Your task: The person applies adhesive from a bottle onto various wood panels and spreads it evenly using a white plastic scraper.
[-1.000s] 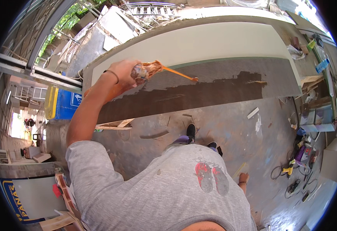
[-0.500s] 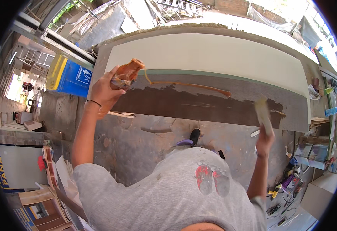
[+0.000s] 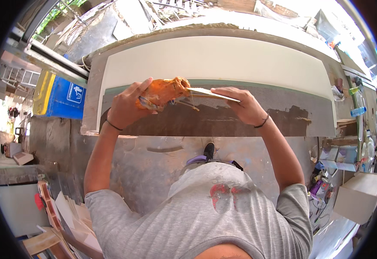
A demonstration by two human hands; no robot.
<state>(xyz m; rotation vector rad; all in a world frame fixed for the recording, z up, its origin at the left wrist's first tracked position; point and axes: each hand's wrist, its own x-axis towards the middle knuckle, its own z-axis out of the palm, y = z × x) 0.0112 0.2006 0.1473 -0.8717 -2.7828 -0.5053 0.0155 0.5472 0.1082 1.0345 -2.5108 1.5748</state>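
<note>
1. Head view shows the left hand closed around an orange glue-smeared bottle, with the fingers wrapped over its lower end.
2. Its long axis lies nearly level, and the open mouth points to the person's right, toward the other hand.
3. The right hand is closed on a thin flat spreader. The blade lies almost level too, and its free tip points left and meets the mouth of the bottle.
4. So the two things lie end to end on one line between the hands. The tip of the spreader is nearer to the left hand than to the right one.
5. Both hands are held above a long board. The far part of it is pale, and the near band is covered with dark brown glue.
6. A blue bin stands well apart, on the left.
</note>
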